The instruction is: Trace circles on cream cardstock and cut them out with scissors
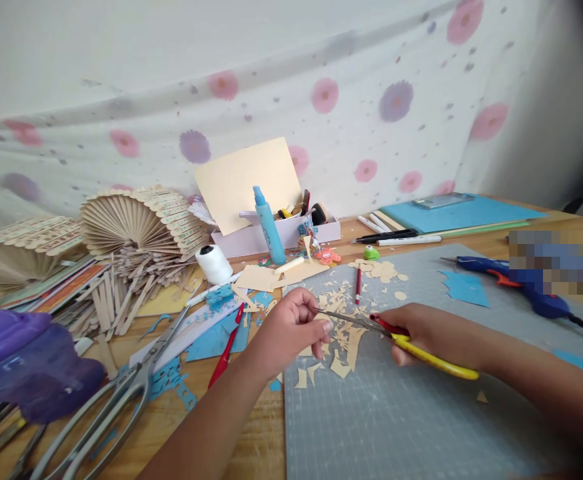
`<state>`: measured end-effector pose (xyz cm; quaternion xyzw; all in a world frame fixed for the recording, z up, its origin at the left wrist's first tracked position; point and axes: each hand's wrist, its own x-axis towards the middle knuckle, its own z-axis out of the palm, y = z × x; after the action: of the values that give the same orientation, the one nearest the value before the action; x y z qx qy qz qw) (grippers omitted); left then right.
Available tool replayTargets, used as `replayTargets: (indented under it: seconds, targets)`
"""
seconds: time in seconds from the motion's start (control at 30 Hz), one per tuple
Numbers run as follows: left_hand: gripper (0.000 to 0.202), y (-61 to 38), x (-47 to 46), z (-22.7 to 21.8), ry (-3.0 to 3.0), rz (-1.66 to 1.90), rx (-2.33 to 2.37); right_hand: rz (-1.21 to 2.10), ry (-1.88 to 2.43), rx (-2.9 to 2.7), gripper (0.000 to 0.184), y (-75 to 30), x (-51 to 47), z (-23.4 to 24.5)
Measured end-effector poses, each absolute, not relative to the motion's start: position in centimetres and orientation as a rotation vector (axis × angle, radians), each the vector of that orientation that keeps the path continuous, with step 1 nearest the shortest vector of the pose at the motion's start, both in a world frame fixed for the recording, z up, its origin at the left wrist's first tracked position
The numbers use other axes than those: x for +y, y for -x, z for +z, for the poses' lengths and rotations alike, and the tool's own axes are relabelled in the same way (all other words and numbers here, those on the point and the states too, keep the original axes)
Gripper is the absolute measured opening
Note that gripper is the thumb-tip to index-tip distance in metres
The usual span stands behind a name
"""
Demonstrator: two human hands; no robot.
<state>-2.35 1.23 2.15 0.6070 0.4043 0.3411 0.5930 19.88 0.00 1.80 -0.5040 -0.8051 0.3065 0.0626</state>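
My right hand [416, 333] is wrapped round scissors [354, 320] with red and yellow handles, their slim metal blades pointing left. The blade tips reach the fingers of my left hand [294, 327], which is closed in a pinch. Whatever lies between those fingers is too small and hidden to make out. Beneath both hands, cream paper scraps [341, 363] are scattered over a grey cutting mat [396, 427]. Small cream paper discs [378, 269] lie farther back on the mat, beside a dark red pencil [358, 287].
Large metal shears [136, 393] and a purple container [26, 360] sit at left, near folded stick fans [141, 223]. A blue glue bottle [270, 227] and white thread spool [214, 265] stand behind. A blue glue gun [531, 283] rests at right, its cord trailing off.
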Motion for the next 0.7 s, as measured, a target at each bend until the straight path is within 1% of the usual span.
replayTargets:
  seconds: [0.13, 0.27, 0.5, 0.7]
  targets:
    - [0.029, 2.39, 1.08, 2.31, -1.439, 0.775, 0.914, 0.968, 1.539, -2.424, 0.01, -19.9, -0.02, 1.86]
    - [0.032, 2.52, 0.99, 2.51, -1.489, 0.738, 0.921, 1.005, 1.534, -2.431, 0.007, -19.84, -0.06, 1.9]
    - [0.029, 2.99, 1.07, 2.38, -1.529, 0.623, 0.899, 1.032, 1.492, -2.465, 0.007, -19.97, -0.13, 2.21]
    - [0.021, 3.17, 0.81, 2.64, -1.559, 0.571, 0.878, 1.045, 1.468, -2.468, 0.007, -20.09, -0.29, 2.17]
